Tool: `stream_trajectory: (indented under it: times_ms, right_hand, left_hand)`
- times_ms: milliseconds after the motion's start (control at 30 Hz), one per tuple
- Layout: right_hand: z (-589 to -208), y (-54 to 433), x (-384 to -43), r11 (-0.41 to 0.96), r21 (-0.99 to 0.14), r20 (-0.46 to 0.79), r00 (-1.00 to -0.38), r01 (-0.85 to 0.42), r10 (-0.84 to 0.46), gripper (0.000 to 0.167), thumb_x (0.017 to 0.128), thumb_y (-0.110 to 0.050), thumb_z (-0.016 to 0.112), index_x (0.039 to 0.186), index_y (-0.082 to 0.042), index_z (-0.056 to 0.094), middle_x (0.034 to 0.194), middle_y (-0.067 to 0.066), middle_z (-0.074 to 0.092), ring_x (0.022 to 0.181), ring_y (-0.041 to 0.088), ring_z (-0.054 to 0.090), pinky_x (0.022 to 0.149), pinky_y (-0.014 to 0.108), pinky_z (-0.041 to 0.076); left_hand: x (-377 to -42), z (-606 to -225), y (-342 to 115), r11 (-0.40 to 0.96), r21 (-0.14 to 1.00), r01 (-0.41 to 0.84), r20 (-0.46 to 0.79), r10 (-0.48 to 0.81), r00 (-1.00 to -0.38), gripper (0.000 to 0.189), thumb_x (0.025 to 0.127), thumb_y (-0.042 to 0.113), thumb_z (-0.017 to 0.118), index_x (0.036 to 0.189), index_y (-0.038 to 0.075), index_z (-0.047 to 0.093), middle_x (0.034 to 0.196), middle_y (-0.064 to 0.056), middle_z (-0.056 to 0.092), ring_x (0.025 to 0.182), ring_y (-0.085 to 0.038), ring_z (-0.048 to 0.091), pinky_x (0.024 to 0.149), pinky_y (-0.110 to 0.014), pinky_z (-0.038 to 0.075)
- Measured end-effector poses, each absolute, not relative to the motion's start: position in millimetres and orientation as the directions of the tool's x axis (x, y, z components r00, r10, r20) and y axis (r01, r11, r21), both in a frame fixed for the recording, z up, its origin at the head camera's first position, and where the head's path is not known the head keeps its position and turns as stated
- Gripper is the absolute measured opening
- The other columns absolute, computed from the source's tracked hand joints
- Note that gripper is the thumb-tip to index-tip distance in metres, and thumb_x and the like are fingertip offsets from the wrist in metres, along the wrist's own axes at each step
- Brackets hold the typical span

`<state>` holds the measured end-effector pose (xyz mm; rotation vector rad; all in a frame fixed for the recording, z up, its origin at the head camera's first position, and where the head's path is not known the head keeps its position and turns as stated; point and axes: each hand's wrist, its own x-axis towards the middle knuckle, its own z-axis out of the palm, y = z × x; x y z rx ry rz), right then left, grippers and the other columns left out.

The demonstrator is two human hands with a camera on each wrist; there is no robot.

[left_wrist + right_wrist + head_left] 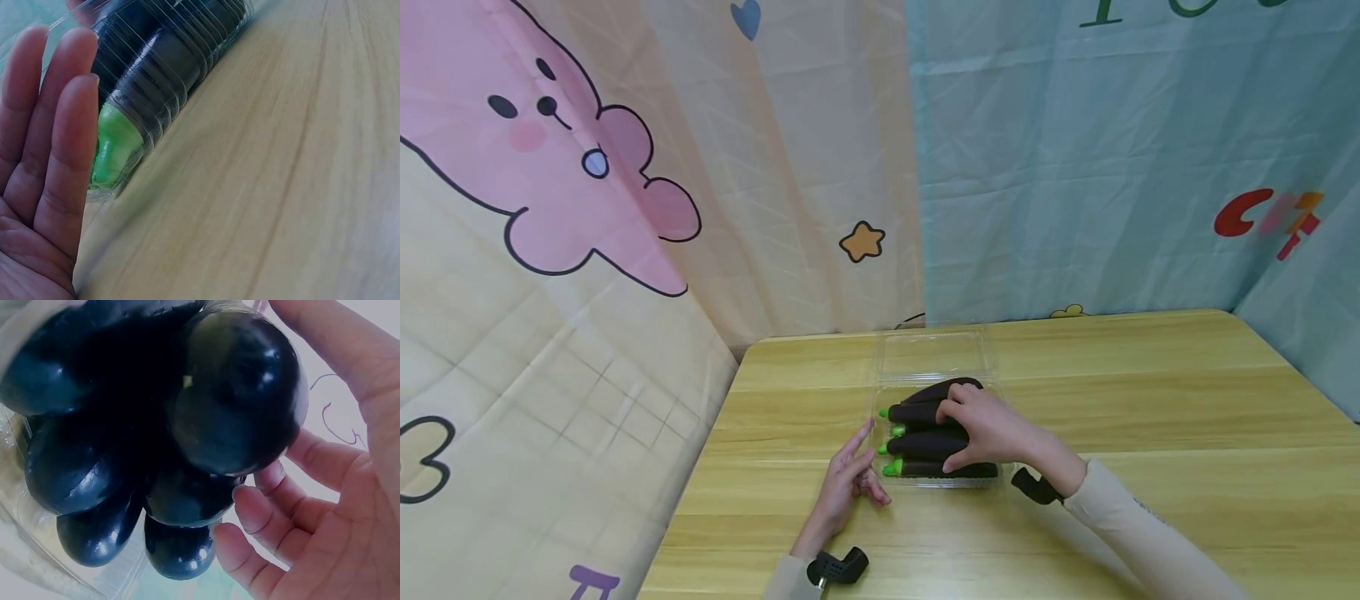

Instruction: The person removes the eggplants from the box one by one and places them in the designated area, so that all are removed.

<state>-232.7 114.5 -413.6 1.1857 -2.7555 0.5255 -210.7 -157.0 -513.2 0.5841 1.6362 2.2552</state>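
Several dark eggplants with bright green stem ends (892, 468) lie side by side in a clear plastic clamshell box (934, 381), stems to the left. From above, my right hand (988, 425) grips an eggplant (921, 444) with thumb and fingers spread around it. The right wrist view shows that eggplant's rounded end (240, 394) between thumb and fingers, raised against its neighbours. My left hand (844, 487) is at the box's left side, fingers extended. In the left wrist view its straight fingers (65, 144) overlap the box corner; whether they touch is unclear.
The box's transparent lid (932, 354) lies folded back toward the rear edge of the wooden table (1120, 383). Printed curtains (805, 167) hang behind and to the left of the table. A black wrist camera (838, 567) is strapped to each arm.
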Motion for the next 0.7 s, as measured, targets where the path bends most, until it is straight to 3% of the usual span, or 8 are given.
stream_trajectory:
  times_ms: [400, 700]
  right_hand:
    - [-414.0, 111.9, -233.0, 0.655, -0.216, 0.208, -0.689, -0.725, -0.694, 0.054, 0.06, -0.046, 0.087, 0.091, -0.012, 0.058, 0.084, -0.005, 0.036, 0.074, 0.015, 0.036, 0.062, 0.03, 0.035]
    - [-413.2, 111.8, -231.8, 0.651, -0.208, 0.211, -0.683, -0.73, -0.699, 0.052, 0.062, -0.046, 0.086, 0.088, -0.014, 0.056, 0.084, -0.005, 0.036, 0.073, 0.015, 0.036, 0.062, 0.03, 0.034]
  left_hand:
    - [-210.2, -513.2, -157.5, -0.314, 0.95, 0.002, 0.155, 0.465, -0.872, 0.061, 0.104, 0.015, 0.037, 0.15, -0.003, 0.003, 0.059, 0.001, 0.064, 0.057, -0.018, 0.067, 0.056, -0.033, 0.057]
    - [-210.0, -512.3, -157.3, -0.319, 0.948, 0.017, 0.173, 0.468, -0.867, 0.06, 0.104, 0.014, 0.037, 0.15, -0.002, 0.003, 0.06, 0.001, 0.064, 0.058, -0.017, 0.067, 0.057, -0.033, 0.057]
